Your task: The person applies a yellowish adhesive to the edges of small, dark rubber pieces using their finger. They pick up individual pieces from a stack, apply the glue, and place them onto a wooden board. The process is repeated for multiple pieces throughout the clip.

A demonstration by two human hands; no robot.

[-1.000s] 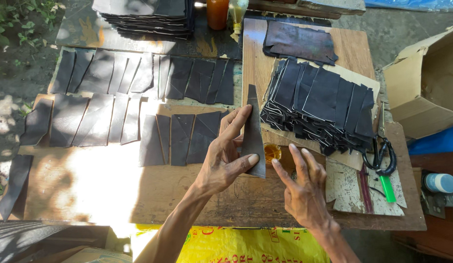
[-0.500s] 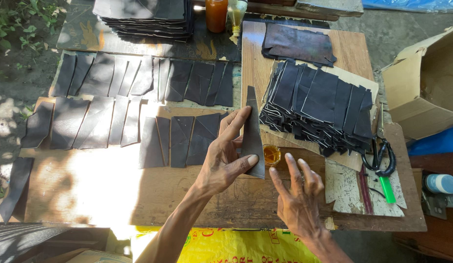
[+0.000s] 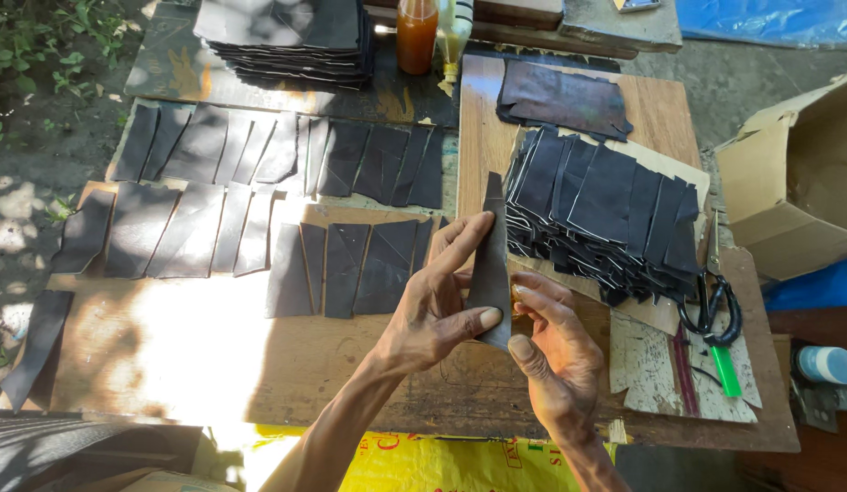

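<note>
My left hand (image 3: 434, 305) holds a narrow, tapered dark leather piece (image 3: 492, 255) upright above the wooden board (image 3: 214, 364), thumb on its lower front and fingers along its left edge. From the right, my right hand (image 3: 553, 357) meets the piece's lower end, with the thumb just under the tip and the fingers behind it. A stack of similar dark cut pieces (image 3: 606, 205) lies just right of the hands. More pieces (image 3: 351, 264) lie side by side in rows on the board to the left.
Black-handled scissors (image 3: 715, 310) and a green-handled tool (image 3: 725, 370) lie at the right. An open cardboard box (image 3: 797, 182) stands far right. An orange bottle (image 3: 416, 32) and a dark pile (image 3: 287, 36) sit at the back. A yellow sack (image 3: 423, 460) lies below.
My right hand has moved up from the board to the lower end of the leather piece and now covers the small orange pot. My left hand has kept hold of the piece.
</note>
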